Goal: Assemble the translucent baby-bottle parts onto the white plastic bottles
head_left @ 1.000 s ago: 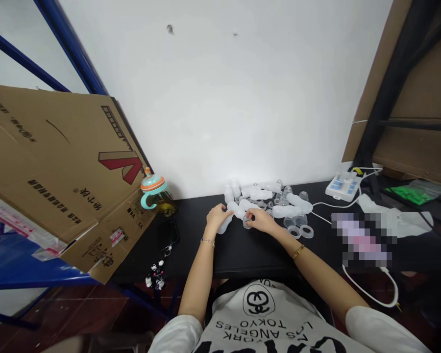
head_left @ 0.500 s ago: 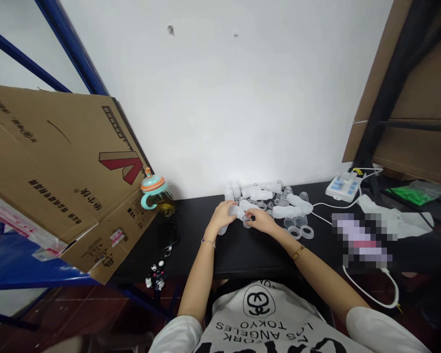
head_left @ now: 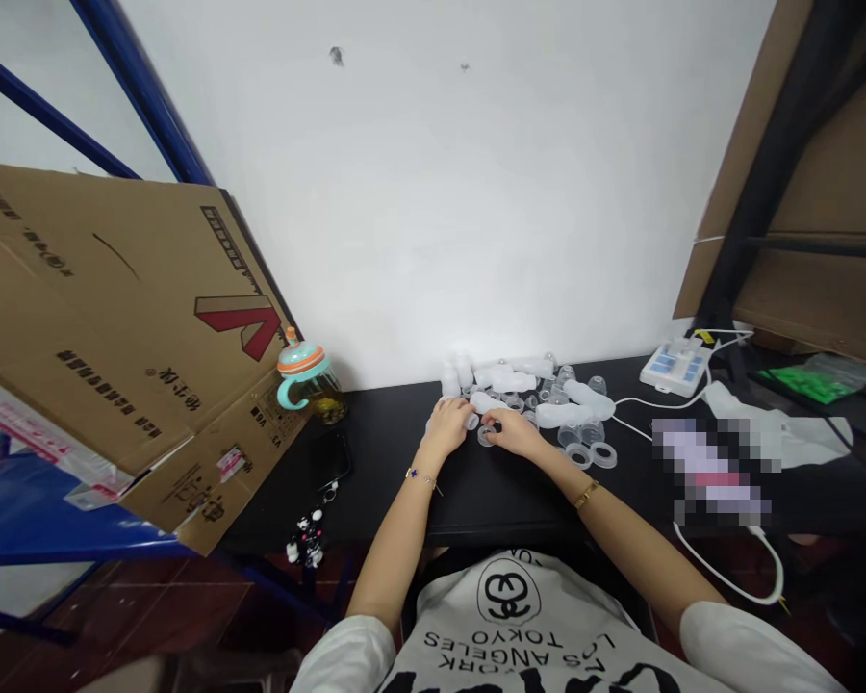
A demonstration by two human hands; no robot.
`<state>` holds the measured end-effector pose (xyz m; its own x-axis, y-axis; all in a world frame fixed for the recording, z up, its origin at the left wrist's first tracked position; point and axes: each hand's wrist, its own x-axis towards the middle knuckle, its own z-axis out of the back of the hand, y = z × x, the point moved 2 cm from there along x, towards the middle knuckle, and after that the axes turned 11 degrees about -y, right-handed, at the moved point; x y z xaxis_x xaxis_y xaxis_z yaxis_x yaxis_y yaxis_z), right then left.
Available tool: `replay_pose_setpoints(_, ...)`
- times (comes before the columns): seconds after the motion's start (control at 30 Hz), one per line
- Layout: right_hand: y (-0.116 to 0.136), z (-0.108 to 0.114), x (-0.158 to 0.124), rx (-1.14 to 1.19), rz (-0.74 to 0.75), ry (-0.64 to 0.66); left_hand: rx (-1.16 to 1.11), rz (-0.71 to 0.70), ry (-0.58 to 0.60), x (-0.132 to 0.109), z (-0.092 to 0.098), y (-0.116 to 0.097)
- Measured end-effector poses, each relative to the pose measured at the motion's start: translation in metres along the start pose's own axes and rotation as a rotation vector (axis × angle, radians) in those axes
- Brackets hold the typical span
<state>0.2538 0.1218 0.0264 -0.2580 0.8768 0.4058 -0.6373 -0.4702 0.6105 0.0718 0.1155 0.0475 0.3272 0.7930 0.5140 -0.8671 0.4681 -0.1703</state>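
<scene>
- Bottle (head_left: 469,418), translucent white, lying on black worktop (head_left: 390,462), under fingers of left hand (head_left: 448,422).
- Right hand (head_left: 514,430) just beside, fingertips pinching small clear ring (head_left: 486,436).
- Heap of same bottles (head_left: 541,390) behind both hands.

Translucent plastic bottles (head_left: 573,413), matt black table (head_left: 476,486), brown cardboard box (head_left: 108,327)

A big cardboard box (head_left: 108,327) tilts over a blue shelf (head_left: 36,525) at the left. Beside it, on the black table (head_left: 396,462), stand a teal-lidded cup (head_left: 305,377), a dark phone (head_left: 330,458) and a beaded keychain (head_left: 307,535). Far right lies a white power strip (head_left: 674,366) with its cable (head_left: 728,577).
</scene>
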Motion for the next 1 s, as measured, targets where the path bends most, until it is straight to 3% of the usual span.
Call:
replay_pose_setpoints(0.23,0.001,0.001,0.000,-0.009,-0.009,0.018,-0.097,0.134,-0.135,0.005,0.018,0.006)
replay_pose_setpoints(0.37,0.002,0.002,-0.001,-0.008,-0.012,0.019,-0.280,0.270,-0.253,0.007,0.026,0.006)
replay_pose_setpoints(0.53,0.004,0.004,0.000,0.013,-0.013,-0.011,-0.601,0.420,-0.281,0.009,0.023,0.004)
replay_pose_setpoints(0.73,0.003,0.012,0.006,0.273,-0.138,-0.092,-1.226,0.566,-0.369,0.010,0.022,0.003)
replay_pose_setpoints(1.0,0.004,0.021,0.011,0.719,-0.332,-0.186,-1.624,0.802,-0.402,0.010,0.020,0.014)
